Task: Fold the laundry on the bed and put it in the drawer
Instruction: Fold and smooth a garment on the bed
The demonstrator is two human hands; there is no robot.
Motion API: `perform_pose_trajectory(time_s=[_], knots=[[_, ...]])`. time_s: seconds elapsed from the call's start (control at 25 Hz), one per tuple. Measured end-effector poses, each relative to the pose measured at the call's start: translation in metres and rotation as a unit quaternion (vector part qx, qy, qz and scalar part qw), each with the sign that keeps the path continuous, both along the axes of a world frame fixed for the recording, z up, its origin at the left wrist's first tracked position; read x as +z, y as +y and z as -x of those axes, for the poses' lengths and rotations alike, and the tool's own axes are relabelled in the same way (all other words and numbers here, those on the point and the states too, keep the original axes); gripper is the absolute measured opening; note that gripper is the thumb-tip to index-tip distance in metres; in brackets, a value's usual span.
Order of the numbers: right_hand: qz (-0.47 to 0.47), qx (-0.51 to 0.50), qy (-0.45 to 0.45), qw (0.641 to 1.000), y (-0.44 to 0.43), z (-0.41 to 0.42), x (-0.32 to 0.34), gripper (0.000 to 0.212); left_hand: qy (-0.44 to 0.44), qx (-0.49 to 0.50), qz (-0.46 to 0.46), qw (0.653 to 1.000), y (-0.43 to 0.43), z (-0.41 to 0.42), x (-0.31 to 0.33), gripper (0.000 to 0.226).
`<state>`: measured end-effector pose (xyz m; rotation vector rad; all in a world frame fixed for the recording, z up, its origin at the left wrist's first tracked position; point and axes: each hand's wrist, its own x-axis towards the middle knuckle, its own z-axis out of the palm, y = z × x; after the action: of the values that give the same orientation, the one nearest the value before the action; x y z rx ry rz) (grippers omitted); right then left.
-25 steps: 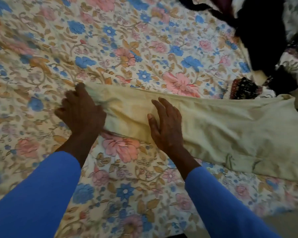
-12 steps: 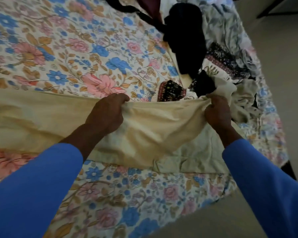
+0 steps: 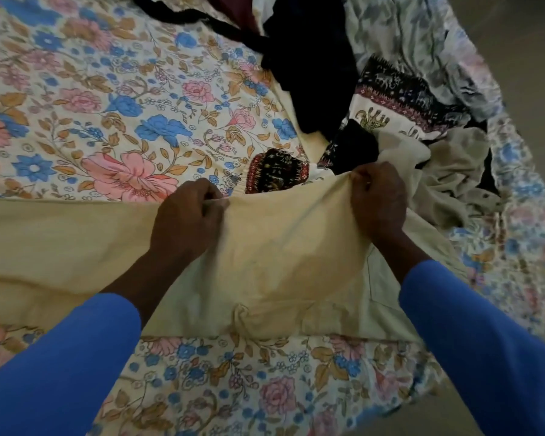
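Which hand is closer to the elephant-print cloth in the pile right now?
Right. The right hand grips the yellow garment just on the near side of the elephant-print cloth; the left hand grips the same edge farther to the left.

Single head view, wide-angle, looking steeply down over bed [image 3: 114,99], close above it.
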<state>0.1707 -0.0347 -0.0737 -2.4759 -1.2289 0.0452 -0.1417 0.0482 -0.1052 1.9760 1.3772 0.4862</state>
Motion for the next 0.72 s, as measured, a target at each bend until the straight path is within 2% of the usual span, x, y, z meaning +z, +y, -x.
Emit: perform_pose_trajectory(time_s=[0.12, 0.2, 0.32, 0.44, 0.56, 0.64, 0.72], knots=[[0.002, -0.054, 0.041, 0.998, -0.009, 0.042, -0.014, 0.041, 0.013, -0.026, 0.014, 0.999, -0.014, 0.004, -0.006, 0.030], [-0.037, -0.037, -0.015, 0.999, -0.021, 0.096, -0.011, 0.051, -0.010, 0.000, -0.047, 0.999, -0.030, 0.021, -0.004, 0.039], [-0.059, 0.172, -0.018, 0.983, -0.049, 0.205, -0.016, 0.052, 0.058, 0.094, -0.101, 0.989, -0.057, 0.074, -0.003, 0.041], [0.025, 0.300, 0.019, 0.953, -0.047, 0.294, -0.042, 0.056, 0.173, 0.212, -0.108, 0.956, -0.062, 0.152, -0.007, 0.045], [0.138, 0.305, -0.019, 0.942, -0.030, 0.332, -0.068, 0.070, 0.256, 0.349, -0.058, 0.899, -0.028, 0.239, -0.013, 0.069], [0.175, 0.295, -0.048, 0.938, -0.023, 0.342, -0.079, 0.077, 0.229, 0.426, 0.020, 0.875, 0.005, 0.295, -0.009, 0.087], [0.178, 0.282, -0.059, 0.941, -0.024, 0.340, -0.080, 0.080, 0.191, 0.428, 0.095, 0.878, 0.033, 0.332, -0.009, 0.092]])
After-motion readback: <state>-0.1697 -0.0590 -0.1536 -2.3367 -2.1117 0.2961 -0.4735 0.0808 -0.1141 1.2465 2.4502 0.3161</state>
